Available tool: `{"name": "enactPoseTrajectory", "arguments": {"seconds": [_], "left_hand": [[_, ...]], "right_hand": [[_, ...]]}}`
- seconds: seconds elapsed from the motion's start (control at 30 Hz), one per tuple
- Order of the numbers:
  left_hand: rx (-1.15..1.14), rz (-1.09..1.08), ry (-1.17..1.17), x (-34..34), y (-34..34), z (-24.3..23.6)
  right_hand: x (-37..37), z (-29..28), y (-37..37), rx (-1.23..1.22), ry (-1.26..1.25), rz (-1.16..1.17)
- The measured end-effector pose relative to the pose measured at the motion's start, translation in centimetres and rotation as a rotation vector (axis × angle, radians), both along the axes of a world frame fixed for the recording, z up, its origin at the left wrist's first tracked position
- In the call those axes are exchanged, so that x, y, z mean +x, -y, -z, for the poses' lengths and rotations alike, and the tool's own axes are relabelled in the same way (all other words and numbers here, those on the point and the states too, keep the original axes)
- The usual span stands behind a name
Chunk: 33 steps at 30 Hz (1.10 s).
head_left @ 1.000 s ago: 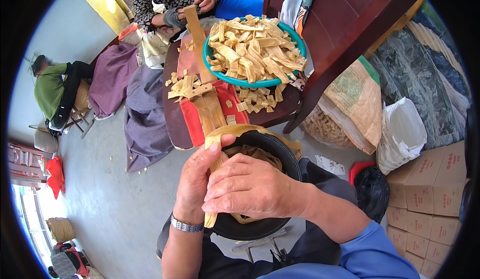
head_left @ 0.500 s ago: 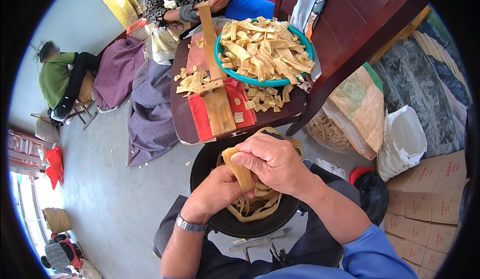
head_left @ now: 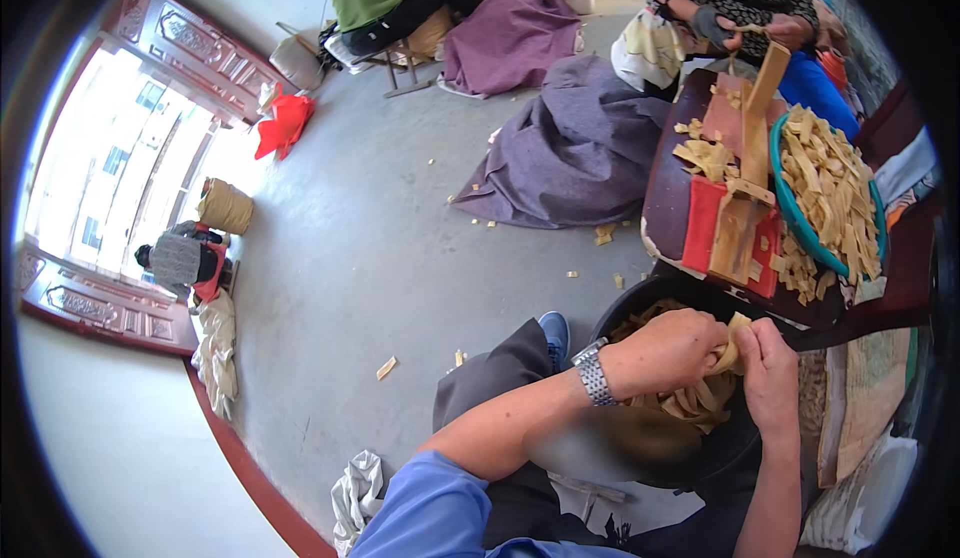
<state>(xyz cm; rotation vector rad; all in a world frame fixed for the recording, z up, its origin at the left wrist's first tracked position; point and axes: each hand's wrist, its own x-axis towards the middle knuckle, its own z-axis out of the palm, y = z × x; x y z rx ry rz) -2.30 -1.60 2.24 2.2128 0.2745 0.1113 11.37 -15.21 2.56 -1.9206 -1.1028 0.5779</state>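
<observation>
Two hands at work over one black basin (head_left: 640, 303), which sits in the seated person's lap at lower right.

- Left hand (head_left: 668, 350): one, with a metal wristwatch (head_left: 594, 374) on the wrist. Fingers curled tight around one pale tan strip (head_left: 733, 346), gripping its lower part.
- Right hand (head_left: 768, 378): one, closed against the same strip from the other side, thumb and fingers pinching it. The two hands touch each other over the strip.
- Strip: one piece held, upright between the hands, just above the basin's far rim. More of the same tan strips lie loose inside the basin (head_left: 700, 400); too tangled to count.
- Teal bowl (head_left: 790, 208): one, heaped with cut tan pieces, standing on a low dark table (head_left: 665, 188) beyond the basin.
- Wooden cutter (head_left: 745, 193): one, long-handled, lying on a red cloth (head_left: 700, 233) on that table, with small offcuts scattered beside it.
- Purple cloth bundles (head_left: 575, 153): two on the grey floor, one nearer, one farther back.
- Other people: three in view, two seated at the far side of the room, one in green and one in a patterned top, and one by the open doorway at left.
- Floor: scattered tan chips between the bundles and the basin.
</observation>
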Motion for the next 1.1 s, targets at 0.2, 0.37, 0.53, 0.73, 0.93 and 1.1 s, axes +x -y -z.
{"name": "enactPoseTrajectory", "arguments": {"seconds": [0.2, 0.37, 0.53, 0.73, 0.93, 1.1], "left_hand": [[-0.090, -0.177, 0.178, -1.6, 0.9, 1.0], [-0.093, -0.067, 0.138, -1.8, 0.1, 2.4], [-0.104, -0.138, 0.158, -1.4, 0.2, 2.1], [-0.139, -0.208, 0.250, -0.4, 0.8, 1.0], [-0.912, -0.387, -0.051, 0.2, 0.4, -0.4], [-1.227, -0.367, -0.019, 0.2, 0.0, -1.2]], "right_hand": [[0.3, 1.9, -0.5, -0.227, -0.198, -0.051], [0.5, 2.3, -0.9, -0.225, -0.644, -0.043], [0.5, 0.2, -1.6, -0.325, -0.541, -0.023], [0.8, -0.8, -0.7, -0.143, -0.562, 0.000], [1.0, -1.5, 0.0, -0.007, -0.407, -0.103], [2.1, -0.8, 0.3, 0.092, -0.537, -0.179]]}}
